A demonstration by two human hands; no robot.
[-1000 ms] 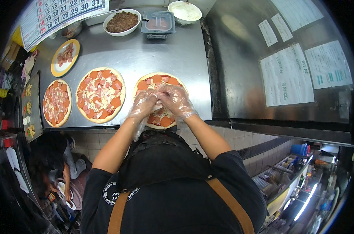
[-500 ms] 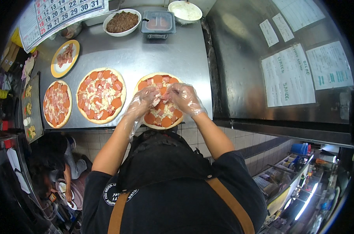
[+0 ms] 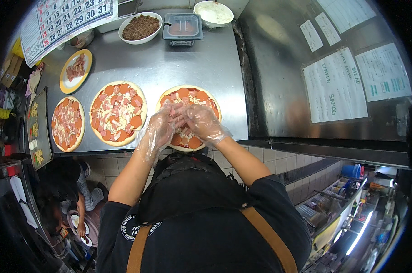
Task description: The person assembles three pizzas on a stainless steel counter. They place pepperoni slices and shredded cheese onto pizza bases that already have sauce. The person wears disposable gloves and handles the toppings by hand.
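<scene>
In clear plastic gloves, both my hands are over the right-hand pizza (image 3: 184, 141), an unbaked round with pepperoni slices, shredded cheese and pink ham pieces. My left hand (image 3: 159, 128) is cupped palm-up around a few ham pieces, partly covered by fingers. Against that palm, my right hand (image 3: 203, 122) has its fingers drawn together; whatever they grip is hidden. To the left lie a second topped pizza (image 3: 117, 113) and a third pizza (image 3: 68, 123). A yellow-rimmed plate (image 3: 65, 85) with ham strips sits behind them.
Along the back of the steel table (image 3: 178, 66) stand a bowl of ground meat (image 3: 141, 27), a lidded plastic container (image 3: 183, 28) and a bowl of white shreds (image 3: 213, 13). A steel wall (image 3: 278, 86) rises at right. Another person (image 3: 74, 186) crouches at lower left.
My right hand has moved left and a little down, up against my left palm. The left hand has turned more palm-up and shifted slightly left.
</scene>
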